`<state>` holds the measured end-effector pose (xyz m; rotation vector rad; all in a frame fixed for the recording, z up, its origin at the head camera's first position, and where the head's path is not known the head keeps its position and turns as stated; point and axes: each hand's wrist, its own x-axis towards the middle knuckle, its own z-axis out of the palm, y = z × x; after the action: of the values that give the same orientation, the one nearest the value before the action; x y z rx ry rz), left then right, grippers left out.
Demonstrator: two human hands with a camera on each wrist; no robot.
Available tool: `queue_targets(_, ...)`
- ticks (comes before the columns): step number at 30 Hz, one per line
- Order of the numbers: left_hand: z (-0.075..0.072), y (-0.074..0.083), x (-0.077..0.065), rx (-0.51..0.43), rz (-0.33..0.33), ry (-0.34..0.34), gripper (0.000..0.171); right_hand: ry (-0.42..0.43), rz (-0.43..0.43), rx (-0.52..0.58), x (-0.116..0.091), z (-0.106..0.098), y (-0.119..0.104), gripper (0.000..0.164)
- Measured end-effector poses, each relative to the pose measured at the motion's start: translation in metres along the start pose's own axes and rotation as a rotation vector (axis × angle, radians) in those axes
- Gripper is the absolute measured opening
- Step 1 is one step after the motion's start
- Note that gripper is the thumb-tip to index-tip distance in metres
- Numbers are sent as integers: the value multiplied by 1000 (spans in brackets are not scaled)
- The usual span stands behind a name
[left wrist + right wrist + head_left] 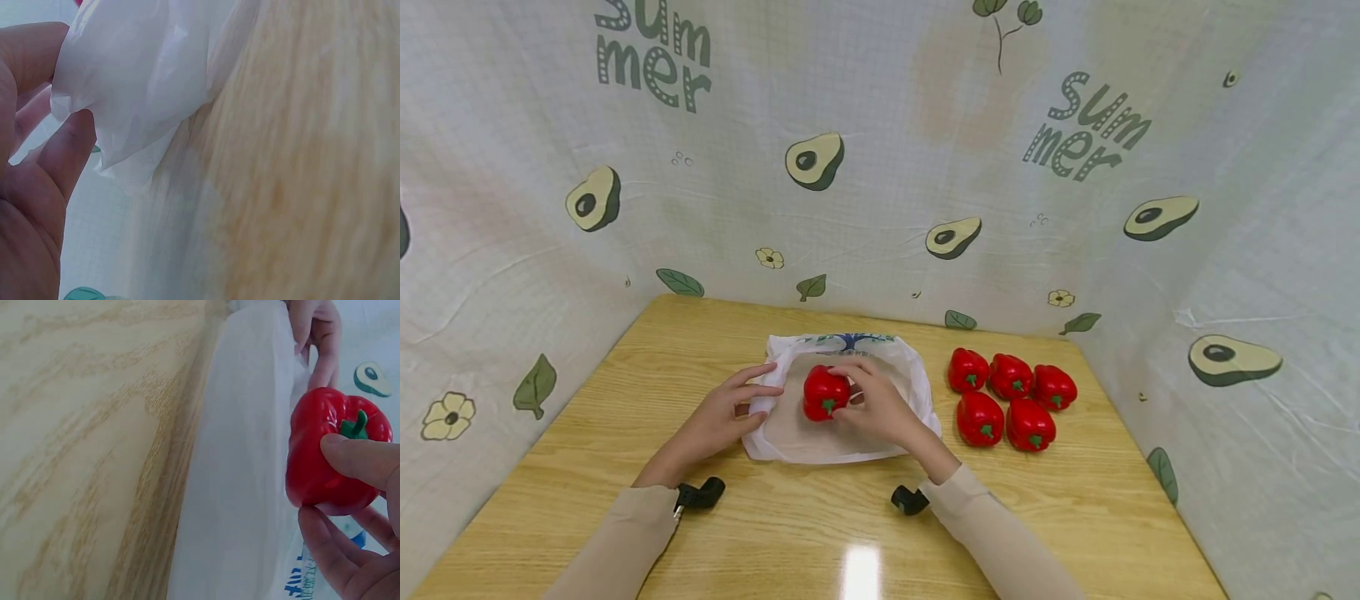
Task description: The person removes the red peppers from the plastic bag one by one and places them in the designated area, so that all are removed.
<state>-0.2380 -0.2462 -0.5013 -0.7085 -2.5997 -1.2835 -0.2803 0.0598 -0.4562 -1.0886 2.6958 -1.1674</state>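
A white plastic bag [785,442] lies on the table with its mouth spread wide and a blue-green tree print on its far side. My left hand [720,421] holds the bag's left rim between thumb and fingers, as the left wrist view shows at the white film [134,75]. With thumb and fingertips, my right hand [880,404] grips a shiny red bell pepper [824,392] over the bag's opening. Its green stem [355,425] faces my thumb in the right wrist view.
To the right of the bag, several more red bell peppers [980,419] stand in two rows on the wooden table [805,525]. A white cloth with avocado prints [880,167] hangs around the table's back and sides.
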Motion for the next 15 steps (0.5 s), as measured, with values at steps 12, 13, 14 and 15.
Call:
queue_targets(12, 0, 0, 0, 4, -16, -4, 39, 23, -89, 10, -20, -17, -6, 62)
queue_targets(13, 0, 0, 0, 3, -16, -4, 39, 27, -92, 11, -22, -19, -5, 62)
queue_targets(14, 0, -1, 0, 2, -15, -3, 39, 29, -96, 16, -25, -21, -5, 62)
queue_targets(15, 0, -1, 0, -1, -15, -3, 39, 33, -95, 23, -27, -23, -5, 63)
